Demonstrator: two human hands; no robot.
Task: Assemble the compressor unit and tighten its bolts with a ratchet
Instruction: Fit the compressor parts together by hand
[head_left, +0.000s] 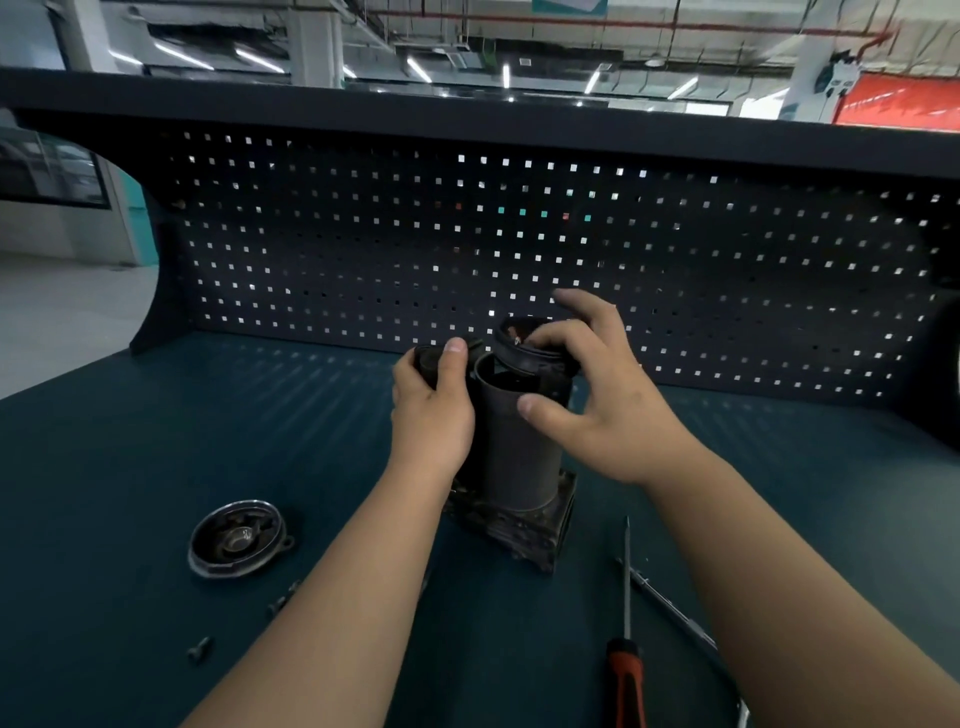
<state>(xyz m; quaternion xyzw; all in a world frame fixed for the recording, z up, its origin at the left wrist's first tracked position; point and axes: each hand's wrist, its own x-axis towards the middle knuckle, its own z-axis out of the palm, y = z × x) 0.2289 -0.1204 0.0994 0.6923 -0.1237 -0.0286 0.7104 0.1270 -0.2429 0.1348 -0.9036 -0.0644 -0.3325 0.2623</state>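
A dark cylindrical compressor body (519, 457) stands upright on its grimy square base (524, 530) in the middle of the bench. My left hand (431, 410) grips a dark part at the body's upper left, thumb on top. My right hand (597, 395) holds a round dark cap (530, 348), tilted over the open top of the cylinder, thumb against the cylinder wall. A round metal end cover (236, 538) lies on the bench to the left. Loose bolts (200, 648) lie near the front left. A ratchet (670, 608) lies at the right, partly under my right forearm.
A screwdriver with an orange and black handle (626, 670) lies at the front right beside the ratchet. The dark green bench top (156, 441) ends at a perforated back panel (363, 249) with a shelf above it.
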